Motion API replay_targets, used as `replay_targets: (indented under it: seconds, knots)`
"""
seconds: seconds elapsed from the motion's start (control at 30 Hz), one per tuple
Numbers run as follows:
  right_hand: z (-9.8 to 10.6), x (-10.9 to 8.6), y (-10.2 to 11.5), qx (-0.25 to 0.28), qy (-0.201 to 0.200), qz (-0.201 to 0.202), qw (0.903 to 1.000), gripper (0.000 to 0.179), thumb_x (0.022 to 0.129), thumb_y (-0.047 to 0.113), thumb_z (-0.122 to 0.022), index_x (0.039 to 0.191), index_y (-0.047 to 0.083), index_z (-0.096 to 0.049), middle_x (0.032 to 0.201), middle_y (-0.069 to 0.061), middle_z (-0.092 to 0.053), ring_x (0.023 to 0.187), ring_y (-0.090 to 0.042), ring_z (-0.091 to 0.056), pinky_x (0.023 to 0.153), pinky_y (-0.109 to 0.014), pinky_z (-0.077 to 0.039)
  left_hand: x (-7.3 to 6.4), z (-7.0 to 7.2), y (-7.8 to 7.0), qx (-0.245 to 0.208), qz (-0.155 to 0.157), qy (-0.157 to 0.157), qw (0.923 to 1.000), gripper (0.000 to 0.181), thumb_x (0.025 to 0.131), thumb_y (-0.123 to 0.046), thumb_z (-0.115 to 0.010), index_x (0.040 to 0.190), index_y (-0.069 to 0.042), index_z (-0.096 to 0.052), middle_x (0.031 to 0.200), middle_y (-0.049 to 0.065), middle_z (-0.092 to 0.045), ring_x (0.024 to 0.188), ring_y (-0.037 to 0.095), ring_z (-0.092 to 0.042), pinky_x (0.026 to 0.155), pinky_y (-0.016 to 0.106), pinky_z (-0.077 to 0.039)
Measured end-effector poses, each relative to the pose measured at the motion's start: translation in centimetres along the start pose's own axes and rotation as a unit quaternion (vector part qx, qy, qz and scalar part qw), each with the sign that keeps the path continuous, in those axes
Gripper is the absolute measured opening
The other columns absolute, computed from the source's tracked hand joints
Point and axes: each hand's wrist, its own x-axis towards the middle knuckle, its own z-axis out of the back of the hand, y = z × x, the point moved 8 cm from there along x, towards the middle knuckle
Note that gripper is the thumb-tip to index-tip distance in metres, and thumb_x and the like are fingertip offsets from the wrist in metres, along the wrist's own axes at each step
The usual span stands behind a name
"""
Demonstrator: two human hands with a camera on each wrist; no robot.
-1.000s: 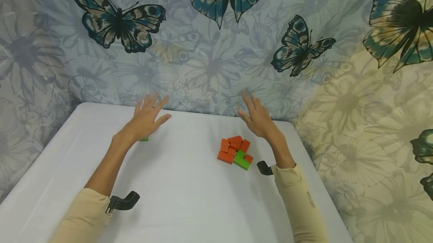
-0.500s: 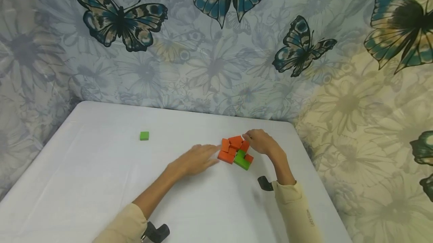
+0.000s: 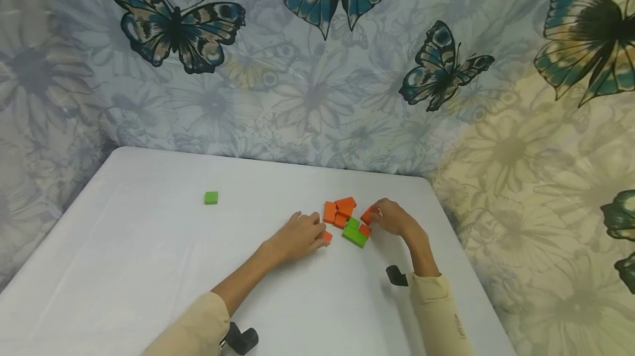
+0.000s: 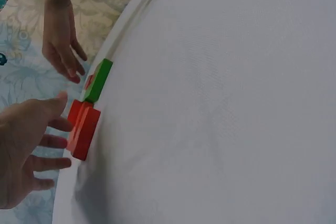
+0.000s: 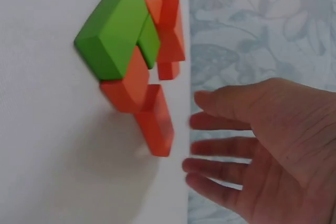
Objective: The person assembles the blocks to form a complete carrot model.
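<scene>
Block cluster (image 3: 347, 221) near table edge (image 3: 436, 201)

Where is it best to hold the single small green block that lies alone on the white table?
Probably by two opposite side faces of the small green wooden block, coming from above. It lies flat and low on the white table, with nothing touching it, so every side is free.

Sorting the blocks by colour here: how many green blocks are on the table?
2. One small green block lies alone on the table's left part. One larger green block sits in the orange cluster between the hands. Others may be hidden beneath the hands.
</scene>
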Motion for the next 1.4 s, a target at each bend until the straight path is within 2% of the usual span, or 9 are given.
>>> replay_targets:
  seconds: [0.13,0.27,0.4,0.5,0.63,0.8,1.03,1.23,1.4]
  knots:
    - [-0.3,0.9,-0.4,-0.016,-0.014,-0.016,0.9996,0.043,0.101,0.017,-0.065,0.139,-0.003,-0.061,0.13,-0.03,-0.061,0.118,-0.043,-0.061,0.105,-0.06,-0.053,0.5,0.1,0.2,0.034,0.068,-0.055,0.9956,0.036,0.098,-0.046,-0.069,0.109,-0.012,-0.069,0.105,0.009,-0.064,0.079,0.023,-0.059,0.072,0.038,-0.055]
    - [-1.2,1.8,-0.8,-0.029,-0.002,-0.027,0.9992,0.044,0.096,0.02,-0.074,0.134,0.0,-0.065,0.118,-0.022,-0.064,0.103,-0.033,-0.06,0.095,-0.053,-0.057,0.9,-1.2,-0.1,0.052,0.121,-0.044,0.9903,0.057,0.09,-0.061,-0.074,0.119,-0.012,-0.07,0.106,0.011,-0.065,0.081,0.025,-0.059,0.066,0.037,-0.054]
    - [-1.3,2.1,-0.7,-0.04,-0.015,-0.025,0.9988,0.041,0.093,0.017,-0.077,0.127,-0.003,-0.068,0.116,-0.022,-0.066,0.103,-0.033,-0.061,0.095,-0.052,-0.057,1.0,-1.9,-0.5,0.065,0.124,-0.045,0.9891,0.048,0.088,-0.051,-0.08,0.112,-0.01,-0.073,0.1,0.011,-0.063,0.078,0.022,-0.054,0.062,0.03,-0.05]
    - [-0.6,1.6,-0.2,-0.059,-0.047,-0.016,0.997,0.044,0.09,0.018,-0.079,0.126,-0.004,-0.068,0.111,-0.022,-0.066,0.096,-0.033,-0.062,0.089,-0.05,-0.059,0.8,-1.7,-0.5,0.03,0.112,-0.049,0.9921,0.032,0.088,-0.029,-0.08,0.109,-0.006,-0.072,0.093,0.011,-0.06,0.076,0.02,-0.047,0.06,0.023,-0.041]
    - [1.3,0.3,1.7,-0.09,-0.114,0.021,0.9892,0.05,0.087,0.018,-0.083,0.127,-0.007,-0.067,0.104,-0.024,-0.066,0.085,-0.033,-0.062,0.078,-0.049,-0.06,-0.5,0.1,0.4,-0.067,0.118,-0.044,0.9898,0.043,0.083,-0.01,-0.078,0.125,-0.004,-0.068,0.097,0.013,-0.062,0.084,0.021,-0.046,0.066,0.022,-0.041]
    - [2.9,-1.7,5.5,-0.067,-0.159,0.091,0.9808,0.057,0.082,0.014,-0.088,0.128,-0.01,-0.064,0.11,-0.021,-0.069,0.094,-0.033,-0.063,0.086,-0.052,-0.06,-3.5,4.5,2.7,-0.116,0.132,-0.068,0.9821,0.059,0.081,0.0,-0.079,0.137,-0.007,-0.064,0.117,0.017,-0.067,0.101,0.03,-0.055,0.082,0.033,-0.054]
    - [1.9,-3.2,12.7,-0.047,-0.13,0.201,0.9698,0.056,0.08,0.009,-0.088,0.13,-0.006,-0.066,0.123,-0.015,-0.069,0.108,-0.031,-0.065,0.094,-0.045,-0.061,-8.8,7.6,5.9,-0.119,0.092,-0.01,0.9885,0.068,0.085,0.004,-0.077,0.148,-0.01,-0.057,0.137,0.011,-0.067,0.13,0.032,-0.059,0.108,0.044,-0.056]
    - [-2.6,-2.3,18.4,-0.04,-0.038,0.243,0.9685,0.057,0.086,0.02,-0.086,0.135,0.001,-0.065,0.129,-0.009,-0.068,0.115,-0.025,-0.064,0.1,-0.038,-0.06,-12.3,6.6,7.6,-0.153,0.1,0.029,0.9828,0.071,0.087,-0.003,-0.081,0.151,-0.01,-0.054,0.142,0.009,-0.066,0.128,0.03,-0.061,0.106,0.048,-0.055]
    - [-7.5,-1.4,21.6,-0.056,0.015,0.253,0.9658,0.058,0.087,0.03,-0.087,0.135,0.006,-0.067,0.124,-0.005,-0.069,0.107,-0.017,-0.062,0.099,-0.03,-0.059,-12.8,5.0,7.8,-0.183,0.092,0.024,0.9785,0.072,0.087,-0.001,-0.079,0.152,-0.013,-0.053,0.137,0.007,-0.067,0.12,0.025,-0.063,0.098,0.043,-0.058]
